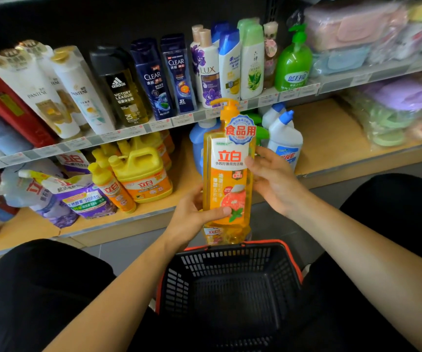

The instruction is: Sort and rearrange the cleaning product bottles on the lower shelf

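Presently held upright above basket (230, 262), in front of lower shelf (331, 138): pump bottle (227, 179), clear orange, white-and-orange label, round red-lettered tag at neck. Gripped low by left hand (194, 212), thumb across front. Touched on right side by right hand (273, 179), fingers relaxed, uncurled.

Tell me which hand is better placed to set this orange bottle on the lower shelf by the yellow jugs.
Left, probably. The left hand grips the bottle low, and the jugs lie on its side; the right hand only touches the bottle's edge.
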### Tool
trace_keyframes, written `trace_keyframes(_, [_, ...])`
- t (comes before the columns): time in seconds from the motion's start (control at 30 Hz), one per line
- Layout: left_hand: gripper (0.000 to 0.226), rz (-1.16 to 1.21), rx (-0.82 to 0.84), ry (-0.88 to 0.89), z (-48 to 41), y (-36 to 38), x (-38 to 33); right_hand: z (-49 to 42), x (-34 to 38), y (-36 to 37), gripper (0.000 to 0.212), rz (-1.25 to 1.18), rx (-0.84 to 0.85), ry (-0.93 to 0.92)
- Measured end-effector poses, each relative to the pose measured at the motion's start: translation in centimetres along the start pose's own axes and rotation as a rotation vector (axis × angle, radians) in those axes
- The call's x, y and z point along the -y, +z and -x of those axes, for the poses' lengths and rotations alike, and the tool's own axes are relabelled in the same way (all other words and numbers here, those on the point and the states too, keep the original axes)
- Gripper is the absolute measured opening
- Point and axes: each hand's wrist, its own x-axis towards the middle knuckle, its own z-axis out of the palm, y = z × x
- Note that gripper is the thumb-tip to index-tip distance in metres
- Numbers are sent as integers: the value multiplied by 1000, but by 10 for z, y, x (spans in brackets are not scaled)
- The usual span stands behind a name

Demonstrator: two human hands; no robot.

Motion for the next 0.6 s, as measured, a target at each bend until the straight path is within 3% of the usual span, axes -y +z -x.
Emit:
trace_keyframes(0.07, [69,88,-32,15,0,1,-6,2,2,-2,62,72,42,-19])
trace_keyframes(0.23, [63,116,-101,83,-4,-4,-16,15,-11,1,98,319,193,14])
trace_keyframes(0.37, [66,79,-97,102,-1,-5,-18,20,-16,10,91,196,138,-20])
trace_keyframes(0.53, [91,169,-140,133,1,1,-20,21,-21,12,76,84,203,-63])
trace_keyframes(0.6, [87,203,-177,151,2,3,-20,21,-21,12,72,96,241,-53])
